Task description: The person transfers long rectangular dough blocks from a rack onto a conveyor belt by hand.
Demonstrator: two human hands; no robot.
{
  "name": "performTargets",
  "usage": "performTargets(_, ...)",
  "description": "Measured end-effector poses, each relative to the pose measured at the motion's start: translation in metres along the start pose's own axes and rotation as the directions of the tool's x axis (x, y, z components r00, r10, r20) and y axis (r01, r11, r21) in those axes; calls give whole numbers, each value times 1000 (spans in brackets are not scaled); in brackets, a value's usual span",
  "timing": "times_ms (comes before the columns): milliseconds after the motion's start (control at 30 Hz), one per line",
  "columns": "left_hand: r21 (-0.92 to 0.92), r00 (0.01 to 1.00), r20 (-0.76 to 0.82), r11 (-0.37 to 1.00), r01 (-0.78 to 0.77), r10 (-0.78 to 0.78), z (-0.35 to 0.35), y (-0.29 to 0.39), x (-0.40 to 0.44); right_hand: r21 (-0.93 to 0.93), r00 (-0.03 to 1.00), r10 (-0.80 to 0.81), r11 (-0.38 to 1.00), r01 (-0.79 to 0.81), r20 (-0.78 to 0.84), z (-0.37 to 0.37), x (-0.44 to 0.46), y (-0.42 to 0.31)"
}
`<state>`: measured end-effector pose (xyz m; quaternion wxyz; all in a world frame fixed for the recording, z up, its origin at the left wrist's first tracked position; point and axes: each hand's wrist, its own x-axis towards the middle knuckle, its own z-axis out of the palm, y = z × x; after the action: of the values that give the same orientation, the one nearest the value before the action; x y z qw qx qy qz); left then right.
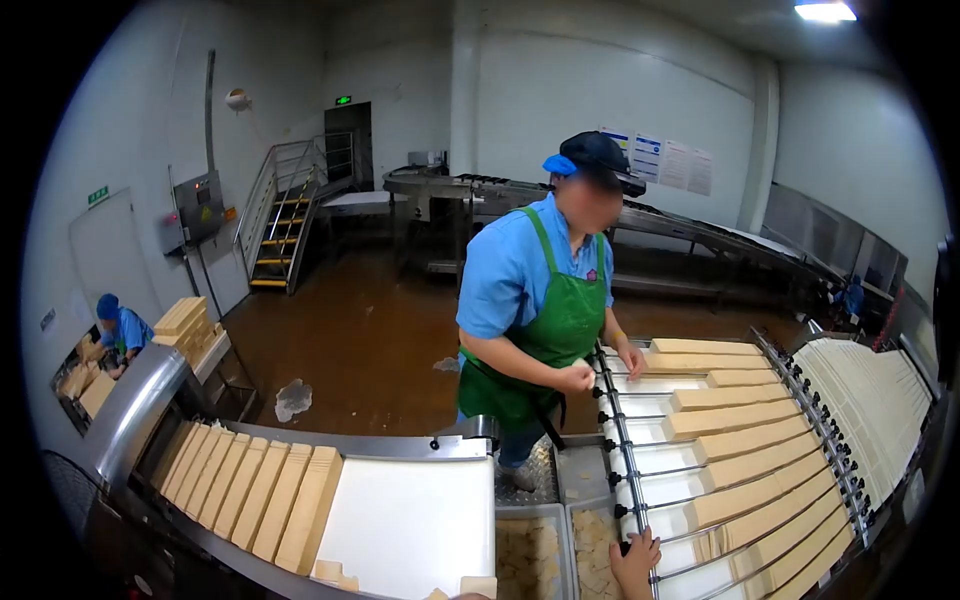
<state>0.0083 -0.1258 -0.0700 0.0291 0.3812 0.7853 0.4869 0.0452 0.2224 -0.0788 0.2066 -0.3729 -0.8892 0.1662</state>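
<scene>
Blocks (760,440), long, pale tan, flat-topped, in rows

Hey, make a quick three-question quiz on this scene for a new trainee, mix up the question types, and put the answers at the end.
1. What colour is the co-worker's apron? A) blue B) green C) white
2. True or false: the wearer's right hand is at the metal rail with black knobs.
3. Fill in the blank: on the left side, the pale slabs line up on a ____ belt.

Key: 1. B; 2. true; 3. white.
</scene>
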Motion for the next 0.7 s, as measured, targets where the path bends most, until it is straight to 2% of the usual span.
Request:
performTargets(33, 149, 993, -91, 985, 84, -71, -8, -17, -3, -23, 999, 1, 1000, -2, -42, 9, -2, -7)
performTargets(67, 179, 977, -212, 983, 40, -1, -22, -30, -9, -35, 999, -8, 999, 6, -38, 17, -5, -20)
performTargets(133, 78, 910, -257, 932, 355, -325, -67, -40, -22, 76, 947, -313, 945, 318, -74, 31, -13, -50)
performTargets(167, 154, 853, -460, 924, 350, -246, -75, -61, -34, 92, 929, -368, 926, 365, 21, 38, -17, -70)
performTargets(200, 70, 756, -395, 803, 592, -522, -111, -42, -31, 112, 901, -418, 907, 406, 119, 45, -24, -93)
performTargets(233, 115, 714, -472, 767, 632, -517, -127, -59, -44, 134, 861, -470, 882, 452, 195, 57, -29, -118)
performTargets(267, 234, 703, -574, 738, 633, -421, -139, -74, -58, 156, 811, -521, 854, 497, 266, 72, -34, -140)
performTargets(300, 347, 689, -656, 688, 637, -307, -152, -91, -73, 134, 792, -568, 823, 552, 225, 94, -46, -158)
performTargets(333, 320, 615, -661, 580, 749, -429, -167, -115, -90, 111, 769, -614, 789, 604, 179, 114, -58, -177)
performTargets(367, 293, 523, -662, 457, 840, -537, -176, -138, -108, 218, 758, -605, 796, 565, 246, 125, -68, -200)
performTargets(400, 282, 514, -663, 455, 844, -543, -181, -152, -125, 320, 738, -597, 798, 510, 313, 134, -79, -224)
performTargets(467, 325, 464, -688, 335, 884, -558, -192, -174, -148, 283, 629, -676, 735, 616, 384, 160, -94, -265)
performTargets(500, 289, 371, -623, 238, 927, -689, -200, -175, -149, 247, 592, -661, 736, 630, 461, 173, -101, -289)
performTargets(533, 283, 367, -618, 238, 929, -696, -205, -179, -149, 211, 553, -636, 737, 642, 538, 185, -107, -313)
performTargets(600, 292, 437, -485, 331, 897, -758, -214, -181, -150, 219, 573, -658, 728, 649, 490, 219, -119, -356)
performTargets(633, 92, 374, -555, 392, 915, -743, -229, -151, -129, 222, 577, -648, 738, 637, 498, 236, -122, -378)
performTargets(667, 197, 441, -669, 429, 881, -598, -228, -146, -126, 228, 578, -639, 746, 625, 507, 249, -124, -401)
performTargets(700, 245, 475, -676, 436, 866, -564, -227, -153, -130, 237, 579, -622, 762, 603, 528, 256, -125, -425)
